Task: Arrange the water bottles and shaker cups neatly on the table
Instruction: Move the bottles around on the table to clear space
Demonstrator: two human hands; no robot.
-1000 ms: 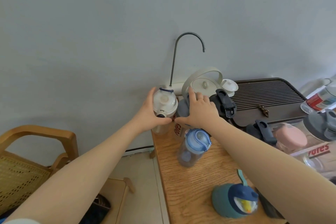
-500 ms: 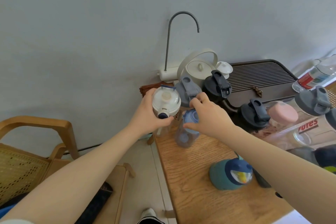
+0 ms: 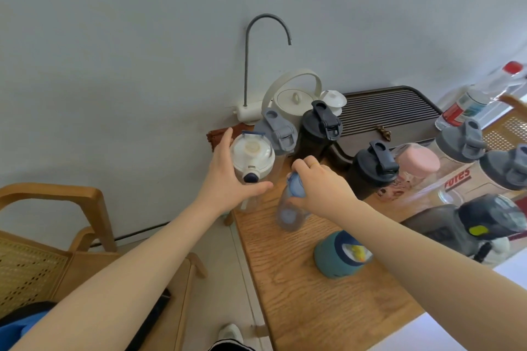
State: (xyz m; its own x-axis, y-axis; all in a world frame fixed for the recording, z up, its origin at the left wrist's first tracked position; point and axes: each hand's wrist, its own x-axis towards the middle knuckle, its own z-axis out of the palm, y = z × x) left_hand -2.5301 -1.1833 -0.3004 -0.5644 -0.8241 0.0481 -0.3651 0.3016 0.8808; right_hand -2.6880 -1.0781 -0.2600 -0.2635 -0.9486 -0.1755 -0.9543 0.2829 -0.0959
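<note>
Left hand: the left hand (image 3: 228, 177) is wrapping around the cream-lidded bottle (image 3: 252, 158), with fingers curling behind it and the thumb crossing in front below the lid.
Cream-lidded bottle: it is standing upright at the desk's far left corner, touching the grey-lidded shaker (image 3: 278, 134) just behind it.
Right hand: the right hand (image 3: 319, 188) is gripping the blue-lidded bottle (image 3: 291, 202) from above, fingers curling over its cap.
Blue-lidded bottle: it is sitting on the desk (image 3: 313, 293) near the left edge, just beside the cream-lidded bottle, leaning slightly; whether its base is resting flat cannot be told.
Back row: the grey-lidded shaker and a black shaker (image 3: 319, 131) are standing side by side along the far edge, in front of a white kettle (image 3: 293, 97).
Middle of the desk: a second black shaker (image 3: 373, 171) is standing beside a pink-lidded cup (image 3: 419, 162); two more grey-lidded shakers (image 3: 462, 142) are sitting towards the right edge.
Near side: a teal bottle (image 3: 339, 256) is lying on its side, well apart from the row, partly hidden by the right forearm.
Right edge: a dark bottle with a yellow-green button (image 3: 490, 222) is showing blurred.
Beyond the desk: a wooden chair (image 3: 57, 208) is standing off the left edge.
</note>
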